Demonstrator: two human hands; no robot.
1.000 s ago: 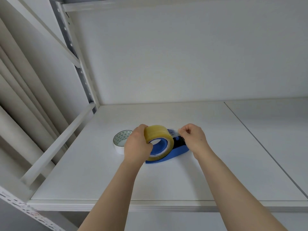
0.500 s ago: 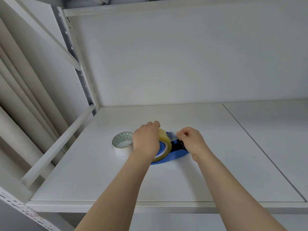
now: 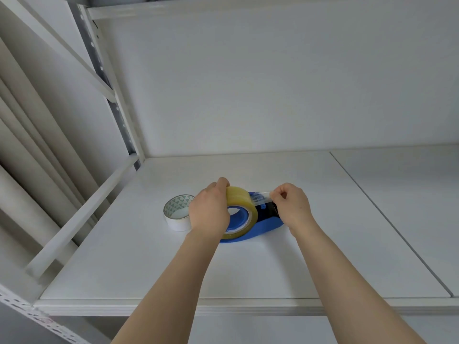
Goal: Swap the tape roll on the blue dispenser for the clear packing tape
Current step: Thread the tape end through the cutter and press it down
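Note:
The clear, yellowish packing tape roll (image 3: 242, 203) sits on the blue dispenser (image 3: 267, 225), around its blue hub, on the white shelf (image 3: 323, 256). My left hand (image 3: 208, 212) grips the roll from its left side. My right hand (image 3: 291, 207) pinches the loose end of the tape (image 3: 259, 196), which stretches from the top of the roll to my fingertips above the dispenser's front. Part of the dispenser is hidden behind my hands.
A white tape roll (image 3: 177, 212) with a green-patterned core stands on the shelf just left of my left hand. A white rail (image 3: 82, 217) and the rack's upright (image 3: 116, 108) border the left side. A seam (image 3: 387, 219) crosses the shelf on the right.
The roll has turned and its face shows again after my left hand covered it. My right hand has drawn the tape end out to the right, so a longer strip shows.

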